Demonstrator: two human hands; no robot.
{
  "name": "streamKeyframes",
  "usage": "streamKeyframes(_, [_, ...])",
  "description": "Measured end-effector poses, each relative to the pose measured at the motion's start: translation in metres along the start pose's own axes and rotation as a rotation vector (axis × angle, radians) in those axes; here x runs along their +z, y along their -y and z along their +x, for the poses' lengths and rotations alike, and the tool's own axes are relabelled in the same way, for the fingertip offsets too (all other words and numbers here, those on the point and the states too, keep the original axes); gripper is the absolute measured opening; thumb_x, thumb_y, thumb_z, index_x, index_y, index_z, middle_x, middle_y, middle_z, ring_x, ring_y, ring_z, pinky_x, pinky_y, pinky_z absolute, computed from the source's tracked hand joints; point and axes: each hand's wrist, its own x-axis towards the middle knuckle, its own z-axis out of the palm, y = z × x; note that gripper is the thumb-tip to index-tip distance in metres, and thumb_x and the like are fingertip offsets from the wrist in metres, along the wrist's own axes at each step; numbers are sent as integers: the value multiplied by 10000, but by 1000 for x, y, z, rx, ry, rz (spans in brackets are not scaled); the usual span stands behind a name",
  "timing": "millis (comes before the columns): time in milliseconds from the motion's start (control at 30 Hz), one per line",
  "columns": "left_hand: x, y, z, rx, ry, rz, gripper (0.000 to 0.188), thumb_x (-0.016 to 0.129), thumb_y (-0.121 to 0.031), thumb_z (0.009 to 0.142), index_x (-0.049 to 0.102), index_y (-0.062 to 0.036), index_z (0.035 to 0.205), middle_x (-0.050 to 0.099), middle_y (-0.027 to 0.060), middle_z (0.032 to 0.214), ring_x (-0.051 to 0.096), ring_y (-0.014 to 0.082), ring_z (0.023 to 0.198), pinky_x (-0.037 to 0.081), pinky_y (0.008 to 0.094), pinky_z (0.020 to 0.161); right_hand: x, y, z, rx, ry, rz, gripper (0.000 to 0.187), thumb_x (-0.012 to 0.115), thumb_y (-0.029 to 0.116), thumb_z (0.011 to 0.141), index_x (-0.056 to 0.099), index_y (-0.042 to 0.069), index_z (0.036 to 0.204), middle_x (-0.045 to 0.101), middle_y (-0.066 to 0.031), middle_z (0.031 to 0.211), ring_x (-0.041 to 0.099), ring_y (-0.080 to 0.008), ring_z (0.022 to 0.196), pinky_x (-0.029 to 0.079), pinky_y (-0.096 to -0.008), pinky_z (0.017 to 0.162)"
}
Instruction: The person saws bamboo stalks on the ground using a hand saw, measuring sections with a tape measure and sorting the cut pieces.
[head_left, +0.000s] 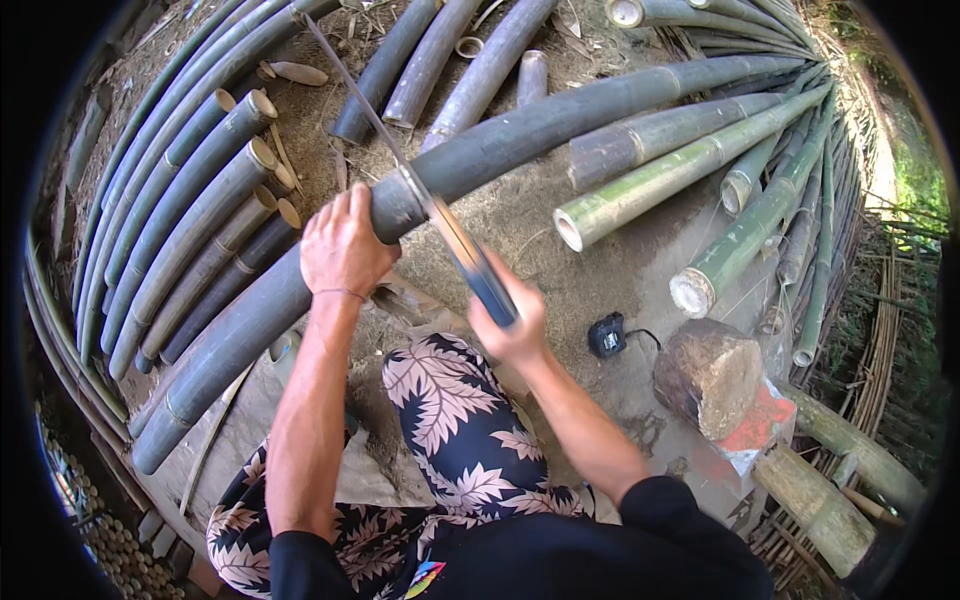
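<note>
A thick dark bamboo pole slants across in front of me, from the lower left to the far right. My left hand is closed over the top of it, fingers curled across the far side. Just right of that hand, a hand saw lies across the pole with its blade against the bamboo, close to a node ring. My right hand is wrapped around the saw's dark handle on the near side, slightly blurred. The long narrow blade points away to the upper left.
Cut bamboo poles lie side by side at the left. More poles, including a green one, fan out at the right. A black tape measure rests on the ground near a wooden block. Short bamboo pieces lie beyond the pole.
</note>
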Motion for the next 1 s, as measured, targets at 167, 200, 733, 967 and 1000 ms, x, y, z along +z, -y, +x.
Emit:
streamKeyframes(167, [-6, 23, -7, -39, 27, 27, 705, 819, -244, 586, 579, -83, 1230, 678, 131, 1055, 671, 325, 993, 540, 428, 886, -56, 16, -89, 37, 91, -247, 541, 651, 37, 847, 524, -120, 1349, 702, -156, 919, 695, -215, 784, 570, -308, 691])
streamKeyframes(200, [-3, 22, -26, -36, 55, 14, 703, 814, -233, 578, 579, -84, 1224, 677, 131, 1048, 671, 327, 985, 540, 428, 882, -79, 21, -136, 55, 100, -234, 512, 634, 22, 858, 527, -139, 1332, 686, -204, 1021, 698, -241, 886, 569, -320, 757])
streamKeyframes(733, [11, 13, 8, -18, -35, -4, 702, 812, -201, 589, 570, -64, 1233, 676, 131, 1087, 665, 318, 1024, 530, 414, 912, -66, -21, -92, 25, 129, -193, 620, 669, 23, 798, 503, -106, 1381, 729, -150, 947, 712, -236, 695, 566, -306, 642])
streamKeyframes(967, [10, 31, 0, 15, -22, -19, 583, 809, -180, 598, 568, -69, 1117, 679, 124, 974, 680, 324, 916, 550, 438, 818, -44, 4, -86, 321, 155, -234, 605, 706, 129, 843, 525, -51, 1391, 739, -195, 980, 729, -218, 805, 573, -321, 705])
streamKeyframes(1000, [4, 31, -3, 42, -79, -13, 577, 797, -192, 604, 563, -66, 1116, 678, 131, 985, 674, 332, 917, 542, 440, 828, -65, 13, -121, 266, 163, -252, 585, 698, 110, 842, 524, -84, 1367, 729, -212, 1029, 732, -228, 855, 577, -322, 745])
